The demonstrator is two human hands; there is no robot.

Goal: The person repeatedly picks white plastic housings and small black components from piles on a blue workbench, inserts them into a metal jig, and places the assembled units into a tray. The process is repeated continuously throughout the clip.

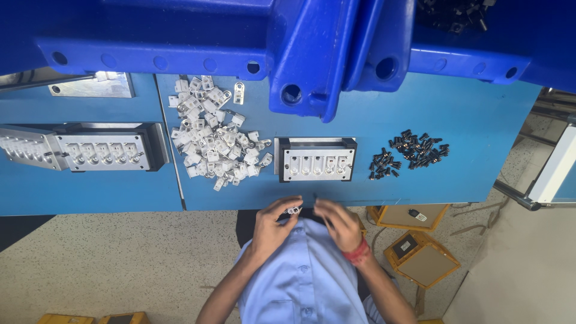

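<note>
My left hand (273, 223) is at the front edge of the blue table (456, 108), pinching a small silver metal bracket (293, 210) between fingertips. My right hand (339, 223), with a red band at the wrist, is blurred close beside it. Its fingers are closed around what looks like a tiny black screw (314, 195). Just beyond both hands stands a metal fixture block (316, 159) with a row of several slots. A heap of the same silver brackets (213, 144) lies to its left, and a pile of black screws (409, 153) to its right.
A longer metal fixture (90, 150) sits on the table's left part. Large blue plastic moulded pieces (312, 54) overhang the far side. Yellow-edged cardboard boxes (420, 255) stand on the speckled floor at the right. A white and blue frame (555, 165) is at the far right.
</note>
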